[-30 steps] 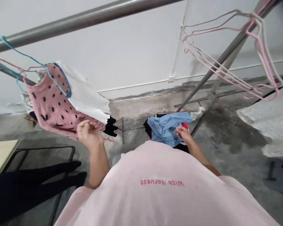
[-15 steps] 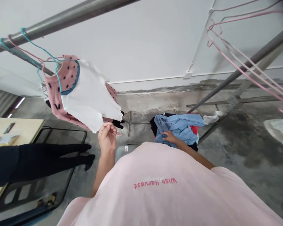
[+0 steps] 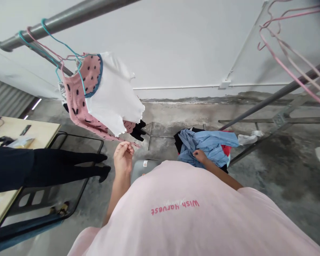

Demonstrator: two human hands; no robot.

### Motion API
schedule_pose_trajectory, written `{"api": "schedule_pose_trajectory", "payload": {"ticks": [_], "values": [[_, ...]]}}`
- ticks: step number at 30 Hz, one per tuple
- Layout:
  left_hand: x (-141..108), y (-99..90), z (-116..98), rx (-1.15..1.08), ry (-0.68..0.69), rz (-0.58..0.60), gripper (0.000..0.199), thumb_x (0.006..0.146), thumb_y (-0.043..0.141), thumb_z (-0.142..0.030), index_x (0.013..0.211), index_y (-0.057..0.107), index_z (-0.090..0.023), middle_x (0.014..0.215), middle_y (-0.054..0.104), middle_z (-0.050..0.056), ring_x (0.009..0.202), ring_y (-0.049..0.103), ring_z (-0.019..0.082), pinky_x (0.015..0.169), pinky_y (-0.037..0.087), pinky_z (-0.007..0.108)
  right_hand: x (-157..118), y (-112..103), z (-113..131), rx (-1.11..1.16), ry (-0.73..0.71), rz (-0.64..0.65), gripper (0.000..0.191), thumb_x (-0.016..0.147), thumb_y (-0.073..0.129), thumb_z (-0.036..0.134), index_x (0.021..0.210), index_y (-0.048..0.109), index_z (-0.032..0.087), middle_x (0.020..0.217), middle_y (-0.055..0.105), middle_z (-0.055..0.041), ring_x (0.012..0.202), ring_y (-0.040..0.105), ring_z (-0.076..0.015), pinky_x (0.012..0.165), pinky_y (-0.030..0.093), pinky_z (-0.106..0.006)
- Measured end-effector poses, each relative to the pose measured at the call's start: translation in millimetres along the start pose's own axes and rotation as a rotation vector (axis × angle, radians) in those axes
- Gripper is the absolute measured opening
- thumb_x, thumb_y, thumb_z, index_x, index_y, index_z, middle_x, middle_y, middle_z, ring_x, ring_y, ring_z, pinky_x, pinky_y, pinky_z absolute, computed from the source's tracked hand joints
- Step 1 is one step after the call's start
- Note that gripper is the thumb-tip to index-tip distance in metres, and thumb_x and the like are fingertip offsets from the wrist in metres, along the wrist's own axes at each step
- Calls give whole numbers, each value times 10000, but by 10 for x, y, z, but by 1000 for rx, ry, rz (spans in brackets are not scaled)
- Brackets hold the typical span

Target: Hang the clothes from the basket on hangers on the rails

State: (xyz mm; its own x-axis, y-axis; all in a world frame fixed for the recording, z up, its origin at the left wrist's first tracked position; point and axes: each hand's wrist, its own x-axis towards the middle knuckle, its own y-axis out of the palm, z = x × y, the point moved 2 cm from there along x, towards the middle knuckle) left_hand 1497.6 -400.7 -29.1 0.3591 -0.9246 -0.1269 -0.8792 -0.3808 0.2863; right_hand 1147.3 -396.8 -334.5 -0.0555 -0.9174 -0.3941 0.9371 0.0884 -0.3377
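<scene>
The left hand (image 3: 123, 158) is raised, its thumb and fingertips pinched together on what looks like the thin lower edge of a pink spotted top (image 3: 81, 103), which hangs with a white ribbed top (image 3: 113, 96) from thin hangers (image 3: 59, 42) hooked over a steel rail (image 3: 66, 17). The right hand (image 3: 200, 155) lies half curled on a crumpled blue shirt (image 3: 208, 145), atop a heap of clothes (image 3: 180, 142), with no clear grip on anything. A hard tug on that edge could tip the hooks off the rail and drop both tops onto the stained concrete floor (image 3: 282, 170); the loosely piled shirt could also slide if pulled.
</scene>
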Motion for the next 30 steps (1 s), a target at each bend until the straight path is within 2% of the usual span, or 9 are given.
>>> {"api": "schedule_pose_trajectory", "payload": {"ticks": [3, 6, 11, 15, 20, 23, 26, 28, 30], "values": [[57, 119, 36, -8, -38, 64, 239, 584, 771, -253, 729, 628, -128, 632, 509, 4, 546, 477, 73, 520, 398, 180, -4, -145, 1, 98, 46, -120, 205, 664, 698, 208, 682, 504, 145, 732, 524, -8, 721, 467, -120, 715, 406, -267], [138, 255, 90, 3, -66, 136, 235, 593, 770, -271, 725, 639, -127, 637, 511, 6, 552, 474, 72, 517, 393, 175, -72, -400, 182, 269, 57, -263, 356, 560, 696, 325, 767, 441, 187, 717, 462, 9, 660, 428, -127, 603, 363, -250], [242, 490, 298, 69, -120, 284, 259, 627, 768, -316, 756, 645, -128, 663, 513, 5, 571, 462, 68, 537, 381, 170, -470, -885, 931, 551, -50, -291, 488, 554, 677, 463, 800, 340, 210, 677, 363, 28, 548, 333, -98, 496, 288, -234], [172, 753, 512, 346, 20, 520, 307, 725, 730, -332, 963, 657, -151, 828, 590, 47, 742, 546, 116, 669, 430, 208, -1090, -960, 1778, 908, -370, -156, 538, 545, 781, 376, 739, 314, 194, 697, 315, 21, 557, 286, -85, 496, 235, -218], [-72, 1126, 650, 581, 506, 1027, 782, 639, 789, -212, 1366, 500, -227, 1359, 492, 132, 1266, 441, 271, 1007, 379, 374, -1656, -670, 2376, 909, -547, 216, 550, 548, 850, 412, 710, 372, 193, 682, 359, 9, 591, 326, -105, 505, 261, -229], [-150, 1247, 670, 550, 477, 1201, 377, 768, 637, -185, 1144, 666, -205, 1109, 646, 91, 1054, 567, 231, 940, 408, 359, -1744, -606, 2390, 681, -574, 224, 472, 597, 815, 478, 780, 483, 197, 731, 456, -11, 662, 422, -127, 557, 337, -239], [-104, 1278, 607, 377, 98, 988, 113, 774, 580, -233, 768, 662, -156, 757, 630, 44, 712, 561, 166, 677, 444, 286, -1724, -634, 2297, 350, -486, 44, 435, 682, 742, 530, 899, 567, 196, 843, 553, -42, 788, 514, -165, 655, 421, -276], [-32, 1255, 500, 193, -133, 769, 114, 680, 629, -264, 679, 603, -153, 683, 602, 28, 674, 558, 167, 636, 454, 283, -1701, -645, 2238, 200, -430, -44, 386, 765, 689, 494, 962, 594, 176, 918, 590, -58, 855, 544, -175, 726, 454, -304], [66, 1215, 338, 59, -258, 698, 144, 589, 658, -268, 640, 582, -157, 632, 594, 22, 689, 590, 194, 649, 486, 312, -1683, -646, 2185, 138, -401, -107, 331, 857, 609, 458, 989, 607, 155, 974, 605, -72, 884, 557, -169, 778, 471, -323]]}}
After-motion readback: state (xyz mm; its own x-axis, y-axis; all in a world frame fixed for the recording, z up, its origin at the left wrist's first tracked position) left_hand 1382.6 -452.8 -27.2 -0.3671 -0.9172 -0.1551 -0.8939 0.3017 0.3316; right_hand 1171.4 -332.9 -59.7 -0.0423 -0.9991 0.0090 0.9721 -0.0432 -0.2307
